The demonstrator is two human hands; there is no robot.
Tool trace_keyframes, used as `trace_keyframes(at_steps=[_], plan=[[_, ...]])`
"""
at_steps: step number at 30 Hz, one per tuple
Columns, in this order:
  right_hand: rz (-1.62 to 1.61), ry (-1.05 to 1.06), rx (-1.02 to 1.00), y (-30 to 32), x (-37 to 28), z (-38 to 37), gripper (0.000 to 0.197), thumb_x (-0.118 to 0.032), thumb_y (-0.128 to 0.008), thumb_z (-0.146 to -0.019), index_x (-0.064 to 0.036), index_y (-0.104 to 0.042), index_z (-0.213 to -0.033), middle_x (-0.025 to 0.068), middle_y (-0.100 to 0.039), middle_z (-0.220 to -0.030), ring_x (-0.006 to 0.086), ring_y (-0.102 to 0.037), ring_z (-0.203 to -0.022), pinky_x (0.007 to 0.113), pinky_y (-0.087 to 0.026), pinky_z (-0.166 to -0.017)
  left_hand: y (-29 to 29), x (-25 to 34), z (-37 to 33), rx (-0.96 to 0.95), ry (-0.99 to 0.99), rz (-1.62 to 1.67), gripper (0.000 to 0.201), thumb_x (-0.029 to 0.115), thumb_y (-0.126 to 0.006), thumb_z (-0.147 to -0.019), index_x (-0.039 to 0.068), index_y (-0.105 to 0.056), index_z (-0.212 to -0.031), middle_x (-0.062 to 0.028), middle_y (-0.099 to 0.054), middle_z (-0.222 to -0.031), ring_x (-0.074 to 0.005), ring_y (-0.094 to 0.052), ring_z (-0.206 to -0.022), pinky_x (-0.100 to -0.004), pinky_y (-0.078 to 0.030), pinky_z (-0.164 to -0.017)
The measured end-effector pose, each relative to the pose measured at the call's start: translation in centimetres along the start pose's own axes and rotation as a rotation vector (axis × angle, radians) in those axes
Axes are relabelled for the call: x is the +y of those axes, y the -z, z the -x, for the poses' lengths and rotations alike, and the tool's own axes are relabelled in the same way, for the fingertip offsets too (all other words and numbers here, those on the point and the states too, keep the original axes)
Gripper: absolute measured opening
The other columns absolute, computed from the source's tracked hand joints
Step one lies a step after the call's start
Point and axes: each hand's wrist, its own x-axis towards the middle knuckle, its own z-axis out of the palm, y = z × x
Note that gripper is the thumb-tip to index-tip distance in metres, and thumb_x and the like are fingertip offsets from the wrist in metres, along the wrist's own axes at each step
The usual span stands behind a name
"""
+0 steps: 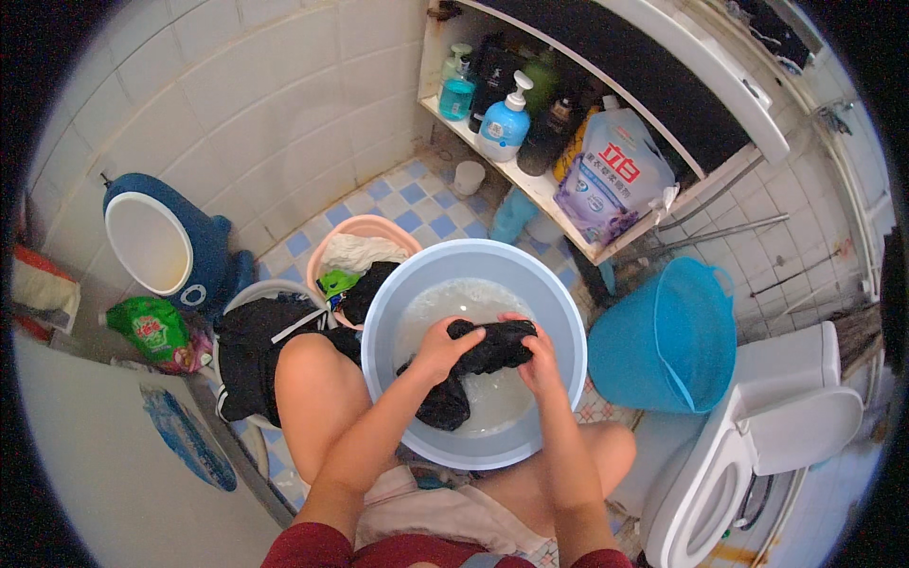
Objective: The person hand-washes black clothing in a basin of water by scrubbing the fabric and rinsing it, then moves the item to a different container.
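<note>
Between my knees stands a large light-blue basin (383, 284) with cloudy, sudsy water (497, 402) in it. My left hand (445, 348) and my right hand (538, 360) grip a bunched wet black cloth (497, 346) over the basin. Its lower part hangs down to the water at the left, where a dark wad (443, 405) lies half in the suds. Fingers of both hands are wrapped round the fabric, with the thumbs toward each other on top. What kind of garment it is, I cannot make out.
Left of the basin are a pink tub (365, 225) with clothes and a bucket heaped with black clothes (251, 346). A blue bucket (653, 341) and a toilet (705, 492) stand at the right. Bottles, one a blue pump bottle (504, 128), fill a shelf (540, 189) ahead.
</note>
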Motion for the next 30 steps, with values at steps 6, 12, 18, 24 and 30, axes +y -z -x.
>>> trace_keyframes(at_steps=[6,12,18,24,30], plan=[[1.079,0.408,0.03,-5.6,2.5,1.8,0.046,-0.011,-0.074,-0.066,0.0041,-0.054,-0.105,0.0151,-0.047,-0.115,0.0258,-0.047,-0.111,0.034,-0.037,-0.094,0.9,-4.5,-2.6,0.248,0.053,0.295,0.023,0.016,-0.054,-0.089,0.0,-0.056,-0.104,-0.0081,-0.06,-0.089,-0.0156,-0.058,-0.08,-0.0271,-0.048,-0.07],[0.762,0.135,0.39,-1.8,3.5,-0.6,0.038,-0.017,-0.051,-0.088,0.0038,-0.041,-0.118,0.0209,-0.052,-0.107,0.0298,-0.054,-0.097,0.037,-0.04,-0.087,-2.7,-0.3,3.0,-0.125,-0.026,-0.15,0.043,0.029,-0.047,-0.092,-0.007,-0.052,-0.114,-0.0138,-0.06,-0.103,-0.0175,-0.054,-0.095,-0.0302,-0.041,-0.086],[1.123,0.182,0.182,-6.7,6.8,3.5,0.046,-0.004,-0.053,-0.083,0.006,-0.027,-0.121,0.0308,-0.049,-0.106,0.0404,-0.053,-0.1,0.041,-0.04,-0.087,-0.1,-1.8,-1.0,0.338,0.219,0.261,0.033,0.02,-0.039,-0.096,0.002,-0.049,-0.121,-0.0109,-0.056,-0.101,-0.0191,-0.053,-0.089,-0.0311,-0.043,-0.083],[0.868,0.288,0.392,-3.1,4.2,0.1,0.061,-0.009,-0.044,-0.089,0.0032,-0.009,-0.138,0.0278,-0.035,-0.132,0.0378,-0.04,-0.12,0.038,-0.032,-0.1,-3.5,-2.7,2.7,0.073,-0.158,-0.321,0.039,0.026,-0.041,-0.094,-0.005,-0.052,-0.115,-0.019,-0.058,-0.109,-0.0253,-0.054,-0.105,-0.0319,-0.039,-0.09],[1.085,0.261,-0.19,-6.4,6.0,3.7,0.057,-0.002,-0.048,-0.086,-0.0146,-0.029,-0.137,0.0159,-0.02,-0.146,0.0355,-0.02,-0.133,0.043,-0.014,-0.109,1.0,-4.2,-2.1,0.272,0.251,0.359,0.038,0.026,-0.042,-0.095,0.006,-0.045,-0.127,-0.0156,-0.051,-0.121,-0.0243,-0.047,-0.112,-0.0381,-0.037,-0.096]])
